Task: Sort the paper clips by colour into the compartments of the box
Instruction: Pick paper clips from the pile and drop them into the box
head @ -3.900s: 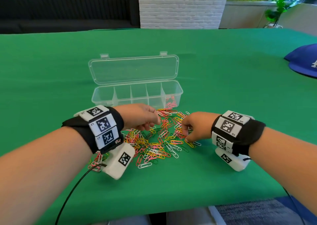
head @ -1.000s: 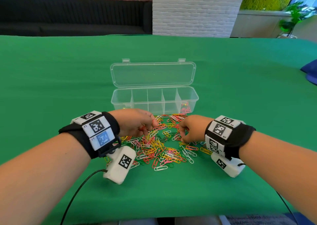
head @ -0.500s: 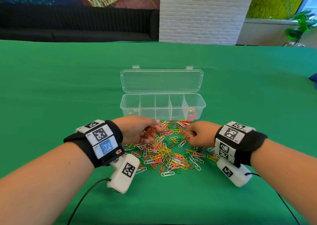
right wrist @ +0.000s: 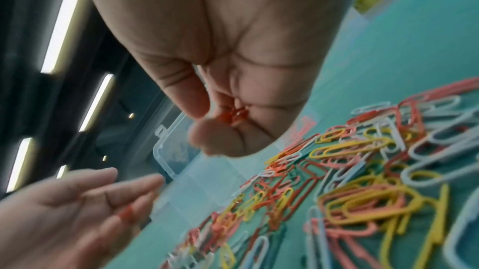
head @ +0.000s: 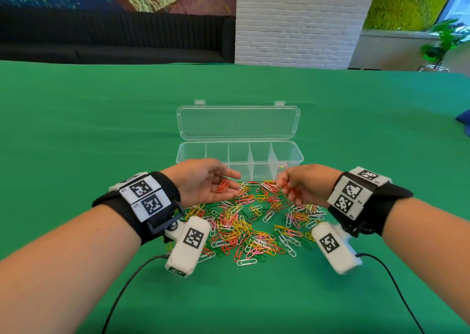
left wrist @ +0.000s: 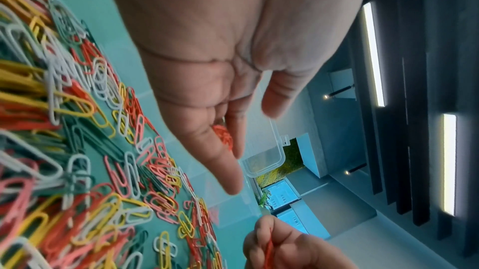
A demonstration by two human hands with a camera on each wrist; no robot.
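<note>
A heap of paper clips (head: 254,221) in red, yellow, white, pink and green lies on the green table, just in front of a clear box (head: 239,159) with several compartments and its lid folded back. My left hand (head: 218,184) is turned palm up over the heap's far left edge, fingers straight, with red clips (head: 223,186) lying on them, the same red clips (left wrist: 223,136) showing in the left wrist view. My right hand (head: 290,189) hovers opposite and pinches red clips (right wrist: 233,116). A few pinkish-red clips (head: 281,167) lie in the box's rightmost compartment.
The green table (head: 101,119) stretches wide around the box. A blue object (head: 464,121) sits at the right edge. Camera cables (head: 127,282) trail from both wrists toward the near edge. A black sofa and a white brick pillar stand beyond the table.
My left hand has turned palm up and opened, showing red clips on its fingers. My right hand has lifted off the heap with red clips and faces the left. The view has shifted left.
</note>
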